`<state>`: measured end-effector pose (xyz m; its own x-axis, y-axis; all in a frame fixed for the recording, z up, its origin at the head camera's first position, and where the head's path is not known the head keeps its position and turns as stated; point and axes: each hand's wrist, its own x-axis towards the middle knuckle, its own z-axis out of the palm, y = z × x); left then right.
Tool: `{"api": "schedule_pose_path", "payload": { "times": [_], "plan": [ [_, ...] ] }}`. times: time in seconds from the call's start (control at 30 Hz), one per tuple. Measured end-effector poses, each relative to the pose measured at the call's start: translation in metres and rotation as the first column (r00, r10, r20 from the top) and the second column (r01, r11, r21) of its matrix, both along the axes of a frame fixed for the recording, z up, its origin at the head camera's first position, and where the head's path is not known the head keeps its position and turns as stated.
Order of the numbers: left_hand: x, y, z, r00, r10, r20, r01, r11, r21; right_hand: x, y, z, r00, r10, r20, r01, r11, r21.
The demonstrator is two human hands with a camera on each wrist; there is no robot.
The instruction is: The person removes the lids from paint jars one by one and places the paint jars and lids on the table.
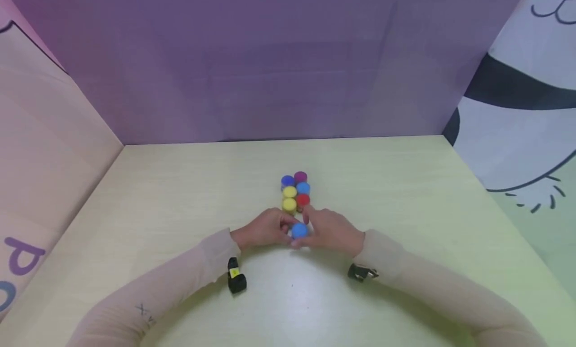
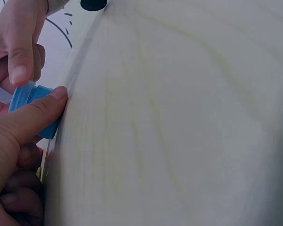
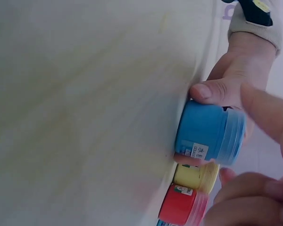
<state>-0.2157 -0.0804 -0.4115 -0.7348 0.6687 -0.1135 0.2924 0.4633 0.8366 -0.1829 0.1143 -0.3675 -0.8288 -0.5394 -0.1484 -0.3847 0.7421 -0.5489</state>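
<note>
A light blue paint jar (image 3: 198,125) with a clear-rimmed lid (image 3: 233,136) stands on the table between both hands. My left hand (image 1: 263,229) grips the jar's body, its thumb on the near side and a finger on the far side. Around the lid, my right hand (image 1: 335,232) has its thumb and index finger at the rim; the other fingers are curled in the right wrist view. Just beyond the hands are a red jar (image 1: 303,200) and a yellow jar (image 1: 289,206), close to the fingertips.
Behind these, the two-column cluster continues with another yellow jar (image 1: 290,192), a light blue jar (image 1: 303,188), a dark blue jar (image 1: 288,180) and a purple jar (image 1: 301,177). The pale table (image 1: 180,187) meets a purple backdrop (image 1: 288,87). Printed panels flank both sides.
</note>
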Motion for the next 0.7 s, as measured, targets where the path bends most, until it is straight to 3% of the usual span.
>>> {"api": "schedule_pose_path", "payload": {
  "times": [0.2,0.4,0.57,0.7],
  "plan": [
    [0.0,0.0,0.001,1.0,-0.008,-0.01,0.008,1.0,0.003,0.001,-0.004,0.001,0.999,-0.036,-0.007,0.036,0.999,0.032],
    [0.0,0.001,0.003,1.0,-0.005,-0.005,0.005,1.0,0.004,-0.001,-0.002,0.001,0.999,-0.01,-0.043,0.012,0.999,0.038],
    [0.0,0.001,0.002,1.0,0.006,0.003,-0.006,1.0,0.001,-0.005,0.003,0.0,0.993,0.088,-0.072,-0.088,0.996,0.004],
    [0.001,0.001,0.001,1.0,0.012,0.019,-0.012,1.0,0.002,-0.012,0.009,-0.001,0.975,0.205,-0.083,-0.207,0.978,-0.017]
  ]
}}
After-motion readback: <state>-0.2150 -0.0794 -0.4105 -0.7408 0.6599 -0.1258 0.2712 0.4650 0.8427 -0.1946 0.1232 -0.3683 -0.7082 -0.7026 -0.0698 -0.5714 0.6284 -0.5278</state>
